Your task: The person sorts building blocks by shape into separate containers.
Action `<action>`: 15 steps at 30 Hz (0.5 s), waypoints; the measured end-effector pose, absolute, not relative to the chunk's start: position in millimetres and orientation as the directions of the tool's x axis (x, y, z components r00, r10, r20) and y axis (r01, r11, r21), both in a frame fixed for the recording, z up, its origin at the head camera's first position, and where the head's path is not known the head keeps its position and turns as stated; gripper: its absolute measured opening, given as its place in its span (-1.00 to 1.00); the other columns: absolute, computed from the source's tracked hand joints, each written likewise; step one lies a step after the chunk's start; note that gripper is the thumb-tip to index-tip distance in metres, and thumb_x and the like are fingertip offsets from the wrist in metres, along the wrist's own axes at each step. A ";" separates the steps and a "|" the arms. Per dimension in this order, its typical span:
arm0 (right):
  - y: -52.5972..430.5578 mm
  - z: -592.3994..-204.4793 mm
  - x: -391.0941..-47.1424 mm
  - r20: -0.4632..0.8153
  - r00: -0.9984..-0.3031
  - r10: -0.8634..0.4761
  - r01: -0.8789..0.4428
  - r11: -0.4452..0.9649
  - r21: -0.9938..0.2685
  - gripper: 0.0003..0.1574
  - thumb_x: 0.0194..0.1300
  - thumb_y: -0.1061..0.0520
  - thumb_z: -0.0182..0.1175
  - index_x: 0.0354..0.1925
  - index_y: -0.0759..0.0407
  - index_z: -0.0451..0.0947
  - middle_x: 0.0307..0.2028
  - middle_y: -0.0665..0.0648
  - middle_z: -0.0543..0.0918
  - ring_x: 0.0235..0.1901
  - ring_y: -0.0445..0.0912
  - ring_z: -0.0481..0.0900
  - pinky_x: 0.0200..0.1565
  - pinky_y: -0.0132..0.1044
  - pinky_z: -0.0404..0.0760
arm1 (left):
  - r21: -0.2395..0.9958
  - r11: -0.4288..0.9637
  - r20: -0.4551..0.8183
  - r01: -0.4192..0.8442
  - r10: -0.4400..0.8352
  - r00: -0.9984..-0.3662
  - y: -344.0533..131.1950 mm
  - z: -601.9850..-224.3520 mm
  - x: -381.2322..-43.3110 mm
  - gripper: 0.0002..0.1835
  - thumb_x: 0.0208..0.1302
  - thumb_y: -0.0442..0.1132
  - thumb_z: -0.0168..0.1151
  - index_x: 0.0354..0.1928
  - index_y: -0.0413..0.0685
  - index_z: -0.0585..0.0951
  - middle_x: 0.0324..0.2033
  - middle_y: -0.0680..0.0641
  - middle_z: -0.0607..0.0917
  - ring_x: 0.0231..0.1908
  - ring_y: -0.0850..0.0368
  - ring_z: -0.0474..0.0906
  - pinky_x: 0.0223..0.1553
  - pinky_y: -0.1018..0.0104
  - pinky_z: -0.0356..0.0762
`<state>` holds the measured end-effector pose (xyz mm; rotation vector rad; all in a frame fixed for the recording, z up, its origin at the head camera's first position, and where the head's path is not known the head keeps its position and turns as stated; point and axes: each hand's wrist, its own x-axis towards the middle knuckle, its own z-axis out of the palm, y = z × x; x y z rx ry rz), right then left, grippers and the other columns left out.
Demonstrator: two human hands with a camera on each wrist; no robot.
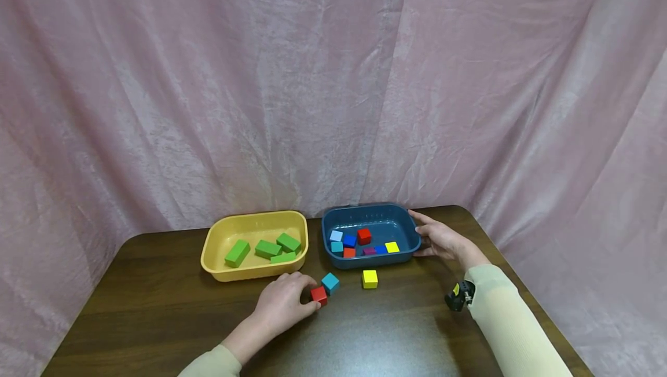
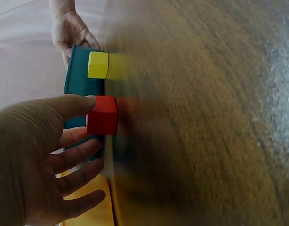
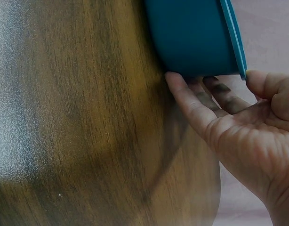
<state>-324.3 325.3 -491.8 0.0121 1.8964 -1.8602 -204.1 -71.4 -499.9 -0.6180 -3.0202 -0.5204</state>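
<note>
My left hand (image 1: 283,303) holds a red cube (image 1: 319,296) between thumb and index finger, low over the table; in the left wrist view the other fingers are spread. Close beyond that cube lies a light-blue cube (image 1: 330,283), and a yellow cube (image 1: 370,279) sits farther right. My right hand (image 1: 442,239) touches the right end of a dark blue bin (image 1: 371,262). In the right wrist view its thumb is at the bin's rim (image 3: 235,40), with the extended fingers against the wall below. Inside the bin lie several cubes, red, blue, yellow and purple among them.
A yellow bin (image 1: 239,275) with several green blocks (image 1: 268,249) stands left of the blue one. Both bins are at the back of the brown wooden table (image 1: 156,302), before a pink curtain (image 1: 312,87). A black wrist device (image 1: 460,296) is strapped at the right sleeve.
</note>
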 end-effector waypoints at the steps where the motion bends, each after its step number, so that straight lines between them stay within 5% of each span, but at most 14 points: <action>1: 325.4 -492.1 -324.5 -0.340 -0.885 -0.317 0.333 0.076 -0.940 -0.29 0.45 0.23 -0.30 0.45 -0.20 -0.16 0.32 0.36 0.07 0.16 0.28 0.30 0.01 0.27 0.33 | 0.318 0.866 0.080 0.385 0.380 -0.922 -71.2 -500.7 -204.5 -0.56 -0.06 0.20 0.36 -0.15 0.18 0.63 -0.29 0.19 0.58 -0.35 0.22 0.37 -0.39 0.29 0.39; 15: 325.4 -494.3 -323.9 -0.314 -0.889 -0.333 0.307 0.076 -0.949 -0.30 0.46 0.22 -0.33 0.46 -0.18 -0.19 0.35 0.37 0.03 0.18 0.29 0.28 0.01 0.28 0.33 | 0.317 0.864 0.116 0.392 0.374 -0.920 -67.8 -510.3 -204.6 -0.62 -0.10 0.13 0.41 -0.23 0.18 0.62 -0.37 0.22 0.54 -0.39 0.23 0.35 -0.40 0.28 0.36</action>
